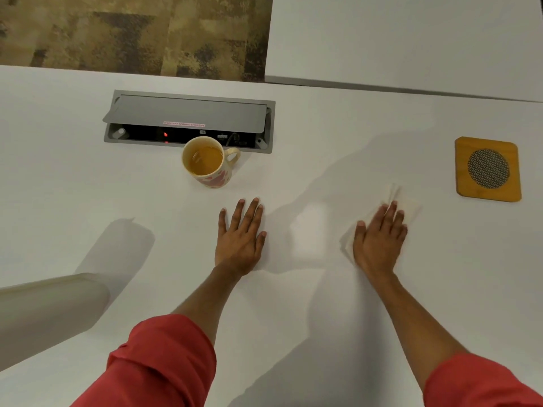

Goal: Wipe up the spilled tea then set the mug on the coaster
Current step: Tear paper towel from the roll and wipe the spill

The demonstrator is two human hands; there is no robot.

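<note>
White table [338,304], matte, fills most of the view; soft shadows of both arms fall across it, and a pale glossy patch sits between the two hands, possibly a damp streak or only glare, hard to tell. A second white tabletop [411,39] butts against the far right edge, a dark seam between them. Past the far left edge, patterned brown and tan carpet [132,30].

Grey power box [188,121] set into the table near its far edge, lid raised, a red light glowing inside, a pink label on the lid.

Mug [208,161], cream with pink marks, stands upright just in front of the box, handle to the right, amber tea inside. Coaster [487,169], square, wooden, with a round mesh centre, lies well apart at far right; nothing on it.

Left hand [241,236] flat on the table, palm down, fingers straight and slightly spread. Right hand [379,239] presses flat on a white tissue [410,205], fingers straight and close together; tissue edges show beyond the fingertips and by the thumb.

Red sleeves [164,356] rolled up on both arms. A pale cylinder [50,306], blurred, lies at the near left
</note>
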